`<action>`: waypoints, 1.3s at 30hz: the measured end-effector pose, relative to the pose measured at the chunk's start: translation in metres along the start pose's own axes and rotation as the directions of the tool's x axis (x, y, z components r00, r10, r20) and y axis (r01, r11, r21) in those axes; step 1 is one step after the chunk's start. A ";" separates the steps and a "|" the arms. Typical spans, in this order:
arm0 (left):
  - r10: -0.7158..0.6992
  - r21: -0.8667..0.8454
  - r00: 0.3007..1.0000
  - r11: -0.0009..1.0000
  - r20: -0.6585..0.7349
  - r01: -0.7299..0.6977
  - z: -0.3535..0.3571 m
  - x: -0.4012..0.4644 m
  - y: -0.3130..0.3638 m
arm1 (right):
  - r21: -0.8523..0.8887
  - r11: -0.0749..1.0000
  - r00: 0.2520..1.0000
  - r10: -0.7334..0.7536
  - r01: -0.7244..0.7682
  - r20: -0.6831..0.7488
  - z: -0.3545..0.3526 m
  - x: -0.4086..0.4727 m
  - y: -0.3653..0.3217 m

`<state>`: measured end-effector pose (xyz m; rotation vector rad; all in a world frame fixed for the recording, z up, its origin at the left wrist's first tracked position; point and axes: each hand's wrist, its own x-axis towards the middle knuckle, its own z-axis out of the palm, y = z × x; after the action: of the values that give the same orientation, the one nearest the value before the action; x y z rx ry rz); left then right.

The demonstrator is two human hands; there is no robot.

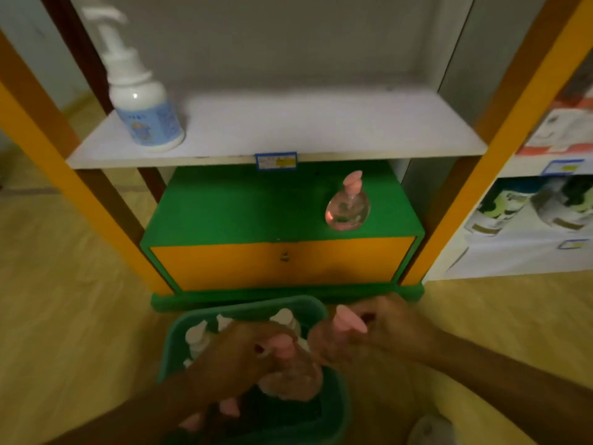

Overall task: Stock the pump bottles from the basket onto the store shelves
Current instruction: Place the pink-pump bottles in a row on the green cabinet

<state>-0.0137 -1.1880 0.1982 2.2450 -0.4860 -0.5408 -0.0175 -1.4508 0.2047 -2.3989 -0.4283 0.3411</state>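
Lower centre: left hand [244, 351] and right hand [369, 329] each clamp a pink-pump bottle [288, 374] over the basket [333, 403]. Smooth plastic, likely slippery; grip body, not pump.

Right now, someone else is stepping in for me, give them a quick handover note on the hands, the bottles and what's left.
Left hand grips a pink pump bottle over the green basket.
Right hand holds another pink-pump bottle beside the basket.
Done: one white bottle stands on the white shelf, one clear pink bottle on the green shelf.
Left: shelve both held bottles, then the white pump bottles in the basket.
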 end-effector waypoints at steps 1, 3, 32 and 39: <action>0.029 -0.069 0.997 0.997 -0.075 -0.034 -0.009 0.005 0.011 | 0.038 0.999 0.998 -0.033 0.036 -0.060 -0.017 0.002 -0.005; 0.048 -0.223 0.981 0.970 -0.190 -0.091 -0.024 0.017 0.033 | 0.096 0.994 0.989 -0.047 0.060 -0.137 -0.052 0.006 -0.012; 0.012 -0.426 0.916 0.883 -0.401 -0.198 -0.053 0.079 0.053 | 0.078 0.970 0.688 0.219 -0.231 -0.692 -0.140 0.091 0.071; 0.053 -0.394 0.922 0.893 -0.384 -0.216 -0.050 0.084 0.051 | 0.105 0.955 0.720 0.280 -0.278 -0.635 -0.142 0.114 0.088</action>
<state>0.0733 -1.2325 0.2479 1.8076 -0.2924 -0.1268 0.1555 -1.5517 0.2375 -2.3896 0.2605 -0.3707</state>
